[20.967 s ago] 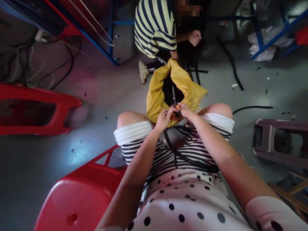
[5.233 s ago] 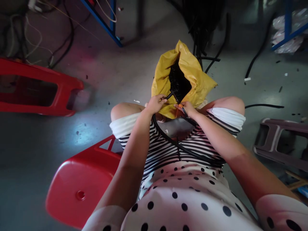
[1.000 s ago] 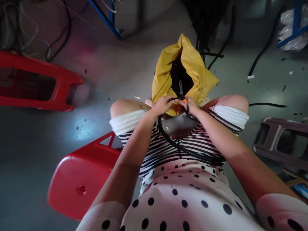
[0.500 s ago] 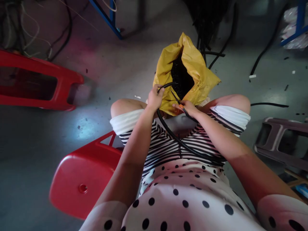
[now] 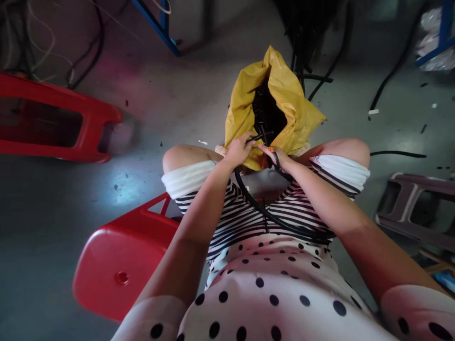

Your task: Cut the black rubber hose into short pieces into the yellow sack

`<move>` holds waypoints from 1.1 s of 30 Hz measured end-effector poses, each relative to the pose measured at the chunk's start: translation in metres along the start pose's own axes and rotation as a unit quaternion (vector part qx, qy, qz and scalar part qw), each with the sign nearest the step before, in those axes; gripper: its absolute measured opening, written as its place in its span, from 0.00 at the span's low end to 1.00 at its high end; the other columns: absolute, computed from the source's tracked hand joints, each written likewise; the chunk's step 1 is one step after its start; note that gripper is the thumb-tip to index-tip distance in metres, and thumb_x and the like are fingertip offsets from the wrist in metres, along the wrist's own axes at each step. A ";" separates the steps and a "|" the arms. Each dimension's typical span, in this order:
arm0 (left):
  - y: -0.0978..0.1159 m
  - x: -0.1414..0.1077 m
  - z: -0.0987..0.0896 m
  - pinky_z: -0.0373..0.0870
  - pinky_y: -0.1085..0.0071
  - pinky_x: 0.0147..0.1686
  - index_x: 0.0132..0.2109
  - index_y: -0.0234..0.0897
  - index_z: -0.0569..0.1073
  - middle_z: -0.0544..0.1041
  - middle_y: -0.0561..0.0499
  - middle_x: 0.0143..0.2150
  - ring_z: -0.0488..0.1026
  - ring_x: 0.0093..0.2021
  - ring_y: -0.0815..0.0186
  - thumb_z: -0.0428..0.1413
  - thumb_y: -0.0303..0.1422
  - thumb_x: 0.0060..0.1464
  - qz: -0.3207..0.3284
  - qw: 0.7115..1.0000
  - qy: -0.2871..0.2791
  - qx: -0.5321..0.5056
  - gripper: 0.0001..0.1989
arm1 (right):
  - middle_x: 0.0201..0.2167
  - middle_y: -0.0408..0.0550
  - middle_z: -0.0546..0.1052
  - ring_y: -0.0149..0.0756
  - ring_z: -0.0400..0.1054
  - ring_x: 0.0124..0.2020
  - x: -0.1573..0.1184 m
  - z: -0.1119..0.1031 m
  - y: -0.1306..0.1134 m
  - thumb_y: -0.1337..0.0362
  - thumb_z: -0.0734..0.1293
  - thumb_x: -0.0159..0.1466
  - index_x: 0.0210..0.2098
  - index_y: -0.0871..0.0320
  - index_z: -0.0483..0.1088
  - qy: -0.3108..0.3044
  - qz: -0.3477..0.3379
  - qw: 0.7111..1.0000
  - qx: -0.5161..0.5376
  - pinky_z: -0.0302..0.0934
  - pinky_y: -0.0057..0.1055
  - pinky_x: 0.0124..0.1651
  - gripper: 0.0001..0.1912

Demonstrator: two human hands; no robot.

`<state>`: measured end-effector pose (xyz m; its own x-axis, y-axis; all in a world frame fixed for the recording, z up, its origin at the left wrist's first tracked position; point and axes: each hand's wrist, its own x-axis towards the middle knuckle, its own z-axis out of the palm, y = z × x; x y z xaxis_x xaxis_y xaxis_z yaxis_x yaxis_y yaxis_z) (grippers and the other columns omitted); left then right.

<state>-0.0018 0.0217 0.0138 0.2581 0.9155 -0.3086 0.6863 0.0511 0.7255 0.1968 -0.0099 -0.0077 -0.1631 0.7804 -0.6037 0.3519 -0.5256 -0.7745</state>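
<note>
My left hand (image 5: 239, 150) is closed around a black tube (image 5: 249, 195), whose short end points right over the mouth of a yellow bag (image 5: 239, 102). The rest of this tube curves down across my lap. In my right hand (image 5: 276, 157) are scissors (image 5: 272, 149) with orange on the handle. Their blades meet the tube near its end, at the bag's front edge. Dark pieces lie inside the bag, too dim to make out singly. Both hands are close together, low over the front of the bag.
A red stool (image 5: 117, 270) stands at lower left, another red stool (image 5: 60, 118) lies at far left. A grey stool (image 5: 419, 208) is at right. Black tubes (image 5: 394, 71) and small scraps lie on the floor (image 5: 170, 109). Blue metal legs (image 5: 156, 26) stand behind.
My left hand has moved right and slightly down, closer to my right hand. Less tube extends past my left fingers, and the scissors have come up against it.
</note>
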 end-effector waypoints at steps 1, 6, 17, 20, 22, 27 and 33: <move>-0.002 0.001 -0.001 0.74 0.59 0.62 0.60 0.39 0.79 0.85 0.43 0.55 0.81 0.57 0.54 0.54 0.33 0.68 0.009 1.000 -0.007 0.002 0.17 | 0.23 0.46 0.69 0.36 0.63 0.29 0.000 0.000 0.001 0.25 0.68 0.62 0.26 0.55 0.67 0.010 -0.003 1.000 -0.018 0.57 0.34 0.36 0.38; -0.014 0.005 -0.005 0.75 0.59 0.60 0.60 0.37 0.78 0.85 0.43 0.54 0.81 0.53 0.55 0.55 0.33 0.66 0.019 1.000 -0.011 0.003 0.18 | 0.17 0.42 0.63 0.34 0.59 0.25 -0.004 0.001 0.003 0.27 0.68 0.63 0.23 0.54 0.63 0.027 -0.001 0.997 -0.075 0.53 0.33 0.33 0.37; -0.017 0.010 -0.009 0.75 0.59 0.61 0.58 0.37 0.78 0.85 0.43 0.54 0.80 0.55 0.55 0.55 0.34 0.66 0.001 0.999 0.040 -0.023 0.16 | 0.18 0.39 0.57 0.31 0.51 0.26 -0.003 -0.002 -0.004 0.37 0.73 0.63 0.21 0.53 0.61 0.051 -0.045 0.983 -0.172 0.47 0.33 0.33 0.32; -0.017 0.009 -0.012 0.75 0.58 0.61 0.58 0.38 0.79 0.85 0.43 0.52 0.80 0.54 0.55 0.55 0.34 0.66 0.005 0.999 0.042 -0.019 0.17 | 0.19 0.40 0.57 0.32 0.52 0.27 -0.003 -0.003 -0.002 0.39 0.73 0.64 0.21 0.53 0.61 0.052 -0.050 0.981 -0.178 0.47 0.33 0.34 0.30; -0.017 0.007 -0.014 0.75 0.58 0.61 0.59 0.37 0.79 0.85 0.43 0.53 0.80 0.54 0.55 0.54 0.34 0.66 0.007 0.999 0.035 -0.011 0.18 | 0.19 0.40 0.57 0.33 0.53 0.27 -0.003 -0.004 -0.001 0.39 0.73 0.63 0.22 0.53 0.62 0.045 -0.047 0.982 -0.178 0.48 0.33 0.34 0.29; -0.015 0.002 -0.015 0.74 0.57 0.65 0.58 0.39 0.80 0.85 0.43 0.57 0.80 0.58 0.53 0.55 0.35 0.65 0.038 0.999 -0.027 0.011 0.18 | 0.20 0.41 0.61 0.35 0.60 0.29 -0.001 -0.008 0.000 0.35 0.74 0.61 0.24 0.54 0.66 0.017 -0.016 0.991 -0.135 0.53 0.32 0.36 0.31; -0.009 0.003 -0.008 0.75 0.59 0.64 0.58 0.37 0.81 0.85 0.42 0.57 0.81 0.59 0.54 0.55 0.34 0.65 0.013 1.000 -0.008 0.006 0.19 | 0.19 0.41 0.60 0.34 0.60 0.28 0.001 -0.006 -0.001 0.32 0.74 0.60 0.22 0.54 0.61 0.079 -0.036 0.990 -0.111 0.52 0.32 0.34 0.35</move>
<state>-0.0125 0.0273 0.0111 0.2876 0.9098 -0.2991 0.6875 0.0213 0.7259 0.2017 -0.0064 -0.0064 -0.0547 0.8654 -0.4981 0.5411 -0.3936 -0.7432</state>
